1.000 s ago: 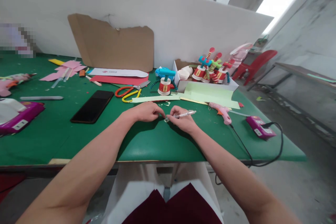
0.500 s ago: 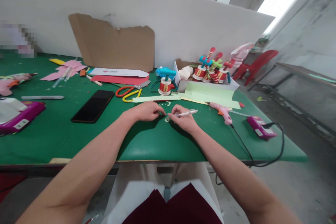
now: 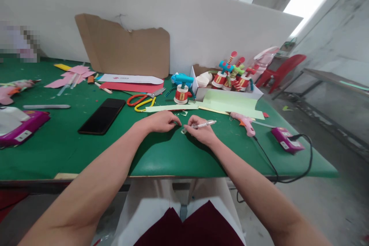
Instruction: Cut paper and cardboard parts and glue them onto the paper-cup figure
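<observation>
My right hand (image 3: 201,130) is closed on a whitish pen (image 3: 206,124), its tip end down by a small pale ring-like piece (image 3: 183,131) on the green table. My left hand (image 3: 164,121) rests on the table just left of that piece, fingers curled and pressed together; whether they hold anything is too small to tell. Beyond my hands lie small green paper scraps (image 3: 183,113) and a long pale green strip (image 3: 173,108). A paper-cup figure (image 3: 181,94) with a blue top and coiled arms stands behind the strip.
Scissors (image 3: 145,102) and a black phone (image 3: 102,117) lie left of centre. To the right are a pink glue gun (image 3: 243,122), a purple power strip (image 3: 286,140) and its black cable. A box (image 3: 201,94) of cup figures stands behind; cardboard (image 3: 127,50) leans on the partition.
My right hand and the pen have shifted very slightly to the left, and the fingertips cover more of the small pale piece. My left hand is nearly still.
</observation>
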A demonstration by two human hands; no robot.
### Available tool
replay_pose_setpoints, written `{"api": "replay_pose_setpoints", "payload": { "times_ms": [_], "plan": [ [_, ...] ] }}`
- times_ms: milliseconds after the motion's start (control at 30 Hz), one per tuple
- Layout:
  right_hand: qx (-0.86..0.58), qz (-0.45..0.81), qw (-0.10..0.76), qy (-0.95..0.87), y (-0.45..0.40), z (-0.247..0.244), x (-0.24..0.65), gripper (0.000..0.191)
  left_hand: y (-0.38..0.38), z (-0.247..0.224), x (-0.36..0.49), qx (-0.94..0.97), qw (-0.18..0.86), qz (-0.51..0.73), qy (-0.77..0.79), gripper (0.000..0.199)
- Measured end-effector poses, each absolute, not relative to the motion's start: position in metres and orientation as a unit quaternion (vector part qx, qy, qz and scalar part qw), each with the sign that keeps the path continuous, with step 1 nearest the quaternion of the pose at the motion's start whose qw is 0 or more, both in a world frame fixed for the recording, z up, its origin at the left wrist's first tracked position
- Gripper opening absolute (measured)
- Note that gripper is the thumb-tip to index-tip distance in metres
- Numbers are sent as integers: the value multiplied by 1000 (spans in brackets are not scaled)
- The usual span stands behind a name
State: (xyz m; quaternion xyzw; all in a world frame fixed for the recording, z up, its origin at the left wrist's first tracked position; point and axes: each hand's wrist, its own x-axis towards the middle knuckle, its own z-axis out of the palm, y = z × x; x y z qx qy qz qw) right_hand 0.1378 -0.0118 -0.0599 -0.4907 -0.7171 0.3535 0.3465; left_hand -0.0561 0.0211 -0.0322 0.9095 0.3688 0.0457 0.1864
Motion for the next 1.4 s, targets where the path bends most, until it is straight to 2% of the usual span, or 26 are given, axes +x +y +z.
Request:
{"api": "replay_pose_setpoints", "payload": {
  "times_ms": [1400],
  "plan": [
    [-503, 352, 354, -706, -11, -59, 138, 21, 24, -36, -58, 913, 180, 47, 363, 37]
  ]
}}
